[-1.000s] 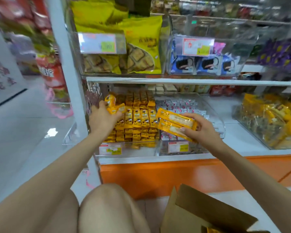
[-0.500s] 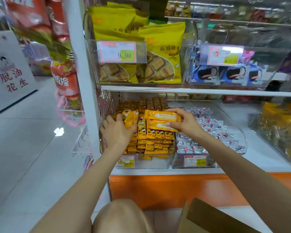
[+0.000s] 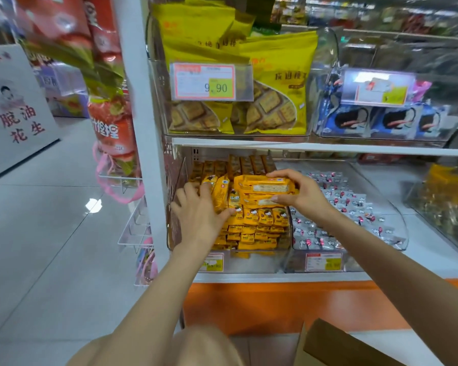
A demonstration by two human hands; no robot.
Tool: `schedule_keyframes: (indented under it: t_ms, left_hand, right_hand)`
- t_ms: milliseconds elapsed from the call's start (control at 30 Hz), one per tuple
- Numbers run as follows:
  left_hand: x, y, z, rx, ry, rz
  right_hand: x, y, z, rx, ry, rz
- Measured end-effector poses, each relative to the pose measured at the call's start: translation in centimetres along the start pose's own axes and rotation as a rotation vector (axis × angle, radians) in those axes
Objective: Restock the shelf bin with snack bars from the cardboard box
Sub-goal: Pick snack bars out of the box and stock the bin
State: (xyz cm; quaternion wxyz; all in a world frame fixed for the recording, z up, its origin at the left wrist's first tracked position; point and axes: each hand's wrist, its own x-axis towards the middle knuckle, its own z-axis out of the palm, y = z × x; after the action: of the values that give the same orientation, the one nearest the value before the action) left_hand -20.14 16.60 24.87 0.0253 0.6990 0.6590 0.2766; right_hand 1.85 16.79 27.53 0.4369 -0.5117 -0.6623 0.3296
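Placing step: my right hand [image 3: 299, 196] clamps two snack bars [image 3: 262, 187] over the shelf bin [image 3: 249, 263] at frame centre; my left hand [image 3: 198, 215] pinches an upright bar [image 3: 220, 192] beside them. Next I'd lower the pair in flat.

Snack bars [image 3: 251, 228] fill the shelf bin [image 3: 262, 262], leaving a gap under the upper shelf board [image 3: 328, 147], between the white post [image 3: 143, 128] and the candy bin [image 3: 354, 264].
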Motion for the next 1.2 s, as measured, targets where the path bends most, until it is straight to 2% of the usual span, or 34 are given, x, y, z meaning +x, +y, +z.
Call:
schedule_keyframes:
  t_ms: [67, 133, 267, 400, 567, 700, 833, 933, 1067, 1200]
  left_hand:
    - [-0.2, 0.6, -0.1, -0.122, 0.098, 0.125]
    - [-0.3, 1.5, -0.5, -0.31, 0.111, 0.159]
    - [-1.0, 3.3, -1.3, -0.726, -0.079, 0.034]
    - [-1.6, 3.8, -1.5, -0.873, -0.154, -0.006]
    - [-1.5, 2.2, -2.0, -0.761, -0.051, -0.045]
    - [-1.1, 1.0, -2.4, -0.518, 0.161, 0.055]
    - [-0.8, 0.9, -1.3, -0.238, 0.289, 0.263]
    - [-1.0, 0.9, 0.4, -0.092, 0.304, 0.402]
    - [-1.4, 1.1, 1.5, -0.113, 0.24, 0.523]
    - [-1.6, 1.1, 1.9, -0.085, 0.171, 0.568]
  right_hand:
    - [-0.2, -0.3, -0.2, 0.031, -0.007, -0.016]
    - [-0.4, -0.8, -0.4, 0.084, -0.012, -0.028]
    - [-0.7, -1.1, -0.5, 0.197, -0.03, -0.017]
    - [-0.7, -0.8, -0.2, 0.242, -0.039, 0.003]
    - [0.1, -0.3, -2.2, 0.198, 0.055, 0.049]
    - [0.2, 0.6, -4.7, 0.108, 0.05, 0.125]
    - [-0.5, 1.0, -4.8, 0.054, 0.165, 0.14]
    - [-0.9, 1.7, -4.4, 0.051, 0.198, 0.136]
    - [-1.3, 1.9, -4.5, 0.128, 0.111, 0.198]
    - [-1.8, 2.2, -4.7, 0.09, 0.062, 0.203]
